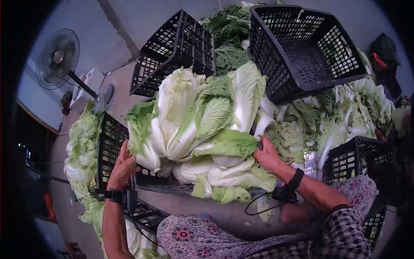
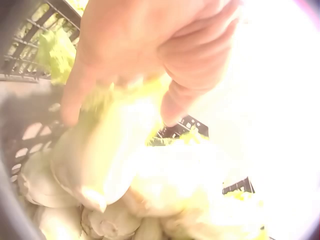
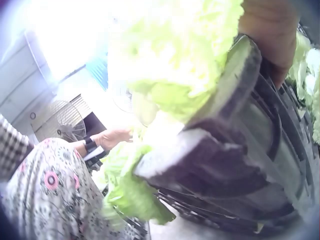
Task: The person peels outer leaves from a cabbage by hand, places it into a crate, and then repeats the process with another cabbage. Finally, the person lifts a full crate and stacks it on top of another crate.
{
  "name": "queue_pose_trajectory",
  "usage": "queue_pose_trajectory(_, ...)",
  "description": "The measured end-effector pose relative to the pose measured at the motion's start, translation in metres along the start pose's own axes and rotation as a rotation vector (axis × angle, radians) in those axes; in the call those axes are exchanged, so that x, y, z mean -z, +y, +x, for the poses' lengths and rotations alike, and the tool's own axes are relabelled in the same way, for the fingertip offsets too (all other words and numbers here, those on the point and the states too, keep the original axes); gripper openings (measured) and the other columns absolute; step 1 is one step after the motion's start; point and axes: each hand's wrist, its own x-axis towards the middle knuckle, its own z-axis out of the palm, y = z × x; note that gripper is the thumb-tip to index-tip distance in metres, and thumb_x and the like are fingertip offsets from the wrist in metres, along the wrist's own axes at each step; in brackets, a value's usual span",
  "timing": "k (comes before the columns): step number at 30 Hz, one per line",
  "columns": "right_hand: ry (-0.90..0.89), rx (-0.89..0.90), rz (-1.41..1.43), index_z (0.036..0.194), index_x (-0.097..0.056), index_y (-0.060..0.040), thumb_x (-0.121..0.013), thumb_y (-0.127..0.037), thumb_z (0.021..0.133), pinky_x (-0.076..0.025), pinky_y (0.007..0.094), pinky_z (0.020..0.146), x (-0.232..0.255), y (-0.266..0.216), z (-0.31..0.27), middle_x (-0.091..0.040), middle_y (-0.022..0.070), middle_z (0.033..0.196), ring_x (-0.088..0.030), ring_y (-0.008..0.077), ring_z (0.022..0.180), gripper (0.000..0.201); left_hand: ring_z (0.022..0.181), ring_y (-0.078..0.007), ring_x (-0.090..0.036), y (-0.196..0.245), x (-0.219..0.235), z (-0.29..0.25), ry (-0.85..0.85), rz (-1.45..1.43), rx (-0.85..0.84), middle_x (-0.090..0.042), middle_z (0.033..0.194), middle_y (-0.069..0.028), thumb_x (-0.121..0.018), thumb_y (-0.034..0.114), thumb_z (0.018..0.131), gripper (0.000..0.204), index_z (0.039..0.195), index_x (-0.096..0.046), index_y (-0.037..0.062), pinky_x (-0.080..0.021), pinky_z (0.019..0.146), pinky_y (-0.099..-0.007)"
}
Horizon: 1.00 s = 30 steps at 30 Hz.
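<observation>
Where the cabbages [image 1: 185, 121] lie heaped in the black crate [image 1: 166, 188], I see the left hand [image 1: 120, 172] at nine o'clock, thumb and fingers spread; at three, the right hand [image 1: 272, 160] has fingertips hidden, its grip I can't tell.

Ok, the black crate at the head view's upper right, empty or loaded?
Empty: looking into the crate, its slotted floor shows, with no cabbages on it.

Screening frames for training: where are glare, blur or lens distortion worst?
Left wrist: right side blown out, hand soft, cabbages washed pale. Right wrist: glare upper left, leaves overexposed, crate blurred. Head: dark fisheye vignette, bowed edges, cabbages clear.
</observation>
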Motion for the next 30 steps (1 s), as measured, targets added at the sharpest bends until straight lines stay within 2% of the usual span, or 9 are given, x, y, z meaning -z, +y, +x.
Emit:
queue_pose_trajectory(3,-0.099,0.138,0.106,0.13,-0.036,-0.0009,-0.056,-0.002,0.08,-0.04,0.0297,0.092,0.0,0.012,0.015,-0.053,0.0115,0.12,-0.051,0.0188,0.106,0.054,0.116,-0.0229,-0.046,-0.004,-0.009,-0.006,0.074,0.07,-0.072,-0.033,0.141,-0.009,-0.066,0.032,0.076,0.088,0.145,-0.015,0.0124,-0.05,0.077,-0.0377)
queue_pose_trajectory(5,-0.415,0.144,-0.01,0.115,-0.054,0.0001,-0.061,-0.012,0.081,-0.043,0.0295,0.087,0.027,0.002,0.023,-0.062,0.0111,0.108,-0.055,0.0187,0.1,0.037,0.118,-0.0239,-0.045,0.008,-0.005,-0.026,0.13,0.202,-0.034,-0.034,0.14,-0.0092,-0.067,0.034,0.076,0.088,0.144,-0.017,0.0104,-0.05,0.077,-0.0374)
queue_pose_trajectory(7,-0.59,0.114,-0.675,0.113,-0.056,0.002,-0.061,-0.025,0.083,-0.047,0.0326,0.078,0.07,-0.059,0.016,-0.066,0.012,0.098,-0.06,0.0168,0.089,0.041,0.116,-0.024,-0.047,0.019,-0.012,-0.048,0.15,0.258,-0.077,-0.036,0.139,-0.0123,-0.067,0.037,0.076,0.084,0.141,-0.024,0.0052,-0.05,0.075,-0.0362)
queue_pose_trajectory(9,-0.474,0.116,-0.937,0.109,-0.057,0.002,-0.061,-0.026,0.081,-0.046,0.0317,0.081,0.098,-0.088,0.013,-0.064,0.0177,0.095,-0.062,0.0242,0.09,0.04,0.114,-0.0238,-0.048,0.02,-0.01,-0.062,0.167,0.337,-0.078,-0.038,0.137,-0.0144,-0.066,0.04,0.077,0.082,0.14,-0.027,0.0032,-0.049,0.075,-0.0348)
queue_pose_trajectory(13,0.381,0.65,-0.398,0.11,-0.056,0.0014,-0.064,-0.023,0.08,-0.049,0.0313,0.076,0.134,-0.138,0.029,-0.065,0.0154,0.095,-0.063,0.019,0.087,0.039,0.106,-0.0209,-0.053,0.002,-0.001,-0.065,0.065,0.377,-0.133,-0.051,0.124,-0.0151,-0.065,0.04,0.078,0.069,0.13,-0.042,0.0006,-0.046,0.077,-0.0291)
queue_pose_trajectory(16,0.653,0.824,-0.193,0.11,-0.054,0.0017,-0.066,-0.019,0.08,-0.05,0.0304,0.072,0.161,-0.127,0.078,-0.063,0.011,0.095,-0.061,0.0158,0.081,0.038,0.098,-0.0171,-0.056,0.012,-0.018,-0.074,-0.003,0.379,-0.125,-0.057,0.114,-0.0117,-0.064,0.04,0.079,0.061,0.123,-0.049,0.0007,-0.046,0.076,-0.0289)
queue_pose_trajectory(19,0.95,0.46,0.454,0.112,-0.048,0.0017,-0.07,-0.021,0.078,-0.047,0.026,0.068,0.203,-0.099,0.072,-0.058,0.0053,0.091,-0.053,0.0123,0.076,0.047,0.097,-0.0167,-0.056,0.032,-0.039,-0.093,-0.031,0.355,-0.227,-0.058,0.111,-0.0109,-0.064,0.036,0.08,0.056,0.122,-0.05,0.0012,-0.046,0.076,-0.0285)
queue_pose_trajectory(23,1.104,0.166,0.495,0.126,-0.029,0.0037,-0.077,-0.026,0.07,-0.046,0.0288,0.066,0.232,-0.044,0.074,-0.046,0.0174,0.117,-0.054,0.0182,0.082,0.079,0.097,-0.0171,-0.056,0.064,-0.055,-0.119,-0.095,0.352,-0.202,-0.058,0.111,-0.01,-0.065,0.038,0.079,0.058,0.122,-0.05,0.0015,-0.046,0.078,-0.0291)
queue_pose_trajectory(30,1.081,0.076,0.65,0.122,-0.032,-0.0021,-0.079,-0.023,0.067,-0.045,0.0412,0.058,0.253,-0.025,0.076,-0.044,0.0174,0.12,-0.051,0.0245,0.094,0.075,0.1,-0.0156,-0.054,0.109,-0.117,-0.135,-0.239,0.349,-0.352,-0.059,0.109,-0.0076,-0.063,0.03,0.085,0.049,0.12,-0.051,-0.0014,-0.042,0.087,-0.0289)
